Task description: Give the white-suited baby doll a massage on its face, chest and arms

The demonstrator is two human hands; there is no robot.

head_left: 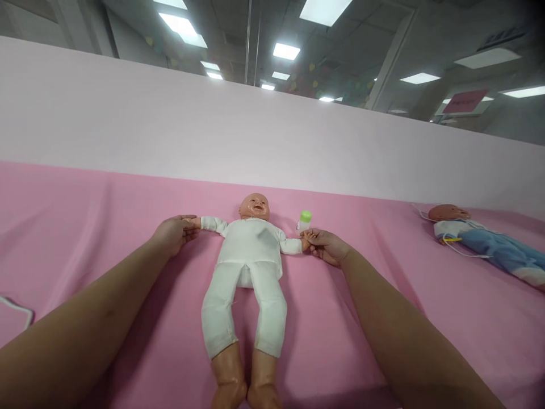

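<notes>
A baby doll [250, 250] with a white cloth body lies on its back, head away from me and bare feet toward me. Its arms are spread out to both sides. My left hand [172, 234] grips the doll's hand on the left side, fingers closed round it. On the other side, my right hand [327, 246] pinches the doll's other hand between thumb and fingers. Just behind my right hand stands a small bottle [305, 220] with a green cap, its lower part hidden by my fingers.
A pink sheet [140, 196] covers the surface, with a white wall [170, 125] along its back. A second doll [489, 241] in blue and white clothes lies at the right, with a white cord and a yellow piece on it. A white cable [19, 307] lies at the left edge.
</notes>
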